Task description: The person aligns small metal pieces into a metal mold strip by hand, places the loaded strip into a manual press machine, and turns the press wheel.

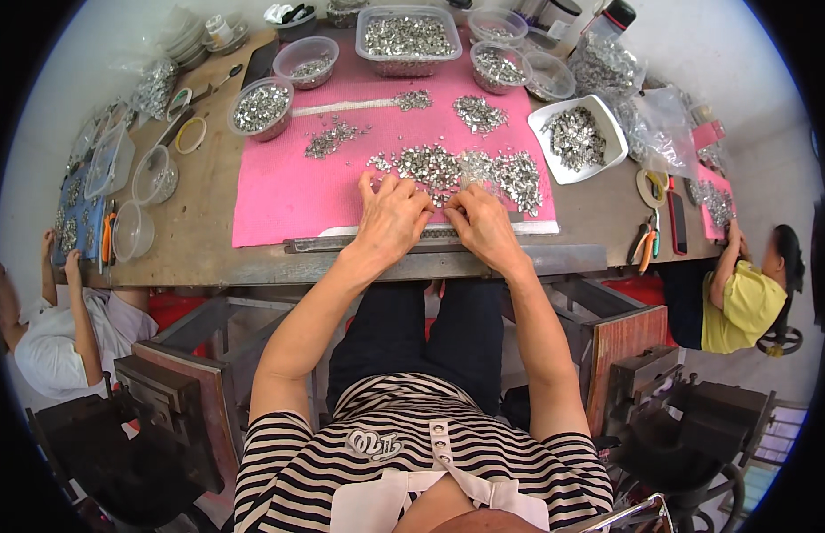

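Table (199, 178) under pink mat (275, 200); left hand (393, 213) and right hand (485, 229) at a dark strip (439, 234), fingers pinched together, any held piece or completed portion indiscernible; much appears left, silvery pieces (428, 165) lying heaped beyond.

Pink mat (284, 195) on brown table (195, 222)

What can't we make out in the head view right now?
Head view, left hand: whether it pinches a piece; its own curled fingers hide the grip.
Head view, right hand: same doubt; anything at its fingertips is too small.
Head view, dark strip: partly covered by both hands.
Head view, silvery pieces: exact shapes too small, and they overlap.
Head view, co-worker at left: partly cut off by the dark fisheye rim.
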Motion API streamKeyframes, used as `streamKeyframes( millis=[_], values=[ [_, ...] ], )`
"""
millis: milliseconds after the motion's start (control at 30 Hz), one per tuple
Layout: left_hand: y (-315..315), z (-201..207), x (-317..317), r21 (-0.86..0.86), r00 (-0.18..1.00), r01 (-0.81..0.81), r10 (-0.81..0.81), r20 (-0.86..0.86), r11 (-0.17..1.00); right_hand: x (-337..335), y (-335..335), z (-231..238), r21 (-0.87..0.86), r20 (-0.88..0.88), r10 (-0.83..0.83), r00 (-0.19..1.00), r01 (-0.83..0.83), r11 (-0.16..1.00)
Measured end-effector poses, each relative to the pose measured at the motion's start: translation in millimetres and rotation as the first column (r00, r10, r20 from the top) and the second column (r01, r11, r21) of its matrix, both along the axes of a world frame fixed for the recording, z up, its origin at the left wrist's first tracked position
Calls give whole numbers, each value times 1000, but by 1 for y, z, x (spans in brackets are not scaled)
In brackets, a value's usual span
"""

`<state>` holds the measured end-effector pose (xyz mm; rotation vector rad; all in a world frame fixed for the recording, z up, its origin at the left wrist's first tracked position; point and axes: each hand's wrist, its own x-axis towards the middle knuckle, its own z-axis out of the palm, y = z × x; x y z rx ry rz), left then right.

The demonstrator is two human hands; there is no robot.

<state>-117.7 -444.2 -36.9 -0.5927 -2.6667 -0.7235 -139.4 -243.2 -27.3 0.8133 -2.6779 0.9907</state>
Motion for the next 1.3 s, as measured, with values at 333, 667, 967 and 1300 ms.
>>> streamKeyframes(
  millis=[333, 667, 967, 1300],
  values=[
    [-4, 6, -11, -8, 995, 76, -76, 69, 997, 28, 7, 6, -107, -9, 72, 997, -73, 992],
    [0, 11, 11, 150, 997, 73, -77, 22, 986, 16, 6, -6, -140, -66, 41, 997, -50, 989],
    [8, 4, 23, 152, 997, 70, -76, 32, 986, -6, -5, -11, 6, -174, 14, 985, -14, 1000],
    [5, 0, 27, 201, 996, 86, -89, 8, 976, 24, 10, 9, -122, 10, 45, 999, -44, 992]
  ],
)
